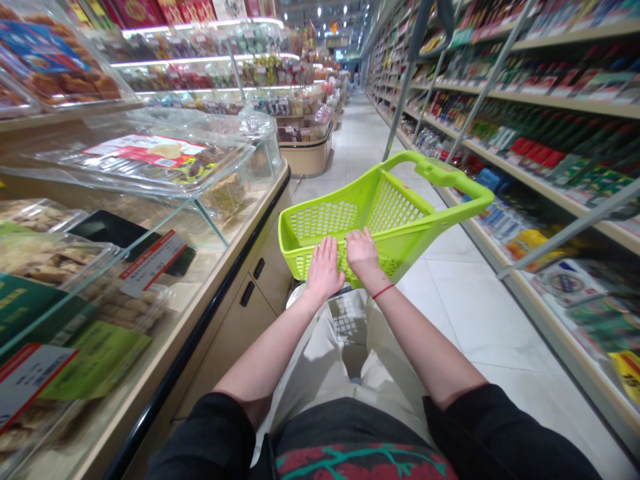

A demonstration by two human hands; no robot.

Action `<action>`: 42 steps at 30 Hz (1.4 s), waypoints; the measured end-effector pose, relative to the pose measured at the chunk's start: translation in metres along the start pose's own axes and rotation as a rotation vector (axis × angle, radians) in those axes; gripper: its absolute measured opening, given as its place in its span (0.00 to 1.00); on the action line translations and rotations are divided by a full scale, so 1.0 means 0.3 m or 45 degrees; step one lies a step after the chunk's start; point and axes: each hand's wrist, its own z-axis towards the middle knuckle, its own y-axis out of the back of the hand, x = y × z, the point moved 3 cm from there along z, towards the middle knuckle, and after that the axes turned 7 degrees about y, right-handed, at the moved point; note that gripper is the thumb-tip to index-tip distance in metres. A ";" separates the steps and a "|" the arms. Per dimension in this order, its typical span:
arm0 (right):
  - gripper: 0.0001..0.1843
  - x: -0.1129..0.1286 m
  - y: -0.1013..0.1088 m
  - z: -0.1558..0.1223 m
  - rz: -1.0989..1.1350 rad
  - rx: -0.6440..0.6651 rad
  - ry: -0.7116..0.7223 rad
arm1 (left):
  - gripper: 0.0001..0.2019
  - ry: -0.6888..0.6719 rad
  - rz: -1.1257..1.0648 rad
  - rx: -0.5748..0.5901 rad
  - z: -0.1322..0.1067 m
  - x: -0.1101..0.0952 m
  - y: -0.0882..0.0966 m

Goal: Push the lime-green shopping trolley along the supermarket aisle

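Note:
A lime-green plastic shopping basket (pixel 321 222) with perforated walls sits at an angle in front of my legs. Its long looped handle (pixel 470 207) juts out to the right. On the near side of the basket rests my left hand (pixel 325 268), with its fingers stretched out and lying flat against the rim. Just to its right, my right hand (pixel 361 253) has its fingers curled over the same rim; a thin red cord circles that wrist. No goods show in the visible part of the basket.
To the left runs a display counter with a black edge rail (pixel 200 333), glass dividers and packed foods (pixel 150 157). Tall stocked shelves (pixel 545 100) line the right, with slanted metal bars in front. A white-tiled aisle (pixel 353 133) stretches ahead between them.

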 end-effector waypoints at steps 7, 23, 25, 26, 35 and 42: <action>0.24 -0.043 -0.002 -0.037 -0.027 -0.115 0.118 | 0.42 0.005 0.009 -0.002 0.024 -0.021 -0.004; 0.25 -0.119 -0.013 -0.051 0.027 -0.191 -0.032 | 0.39 0.003 -0.097 -0.047 0.029 0.002 -0.004; 0.26 -0.045 -0.037 -0.043 0.072 -0.170 0.031 | 0.39 0.001 -0.103 -0.039 0.028 0.005 -0.007; 0.26 -0.019 -0.046 -0.040 0.087 -0.163 0.059 | 0.39 -0.001 -0.105 -0.034 0.027 0.007 -0.008; 0.24 -0.164 0.000 -0.060 0.016 -0.162 0.090 | 0.38 -0.016 -0.148 -0.045 0.020 0.007 -0.006; 0.23 -0.394 0.118 -0.037 -0.124 -0.155 -0.175 | 0.37 -0.007 -0.158 -0.032 0.028 -0.007 -0.001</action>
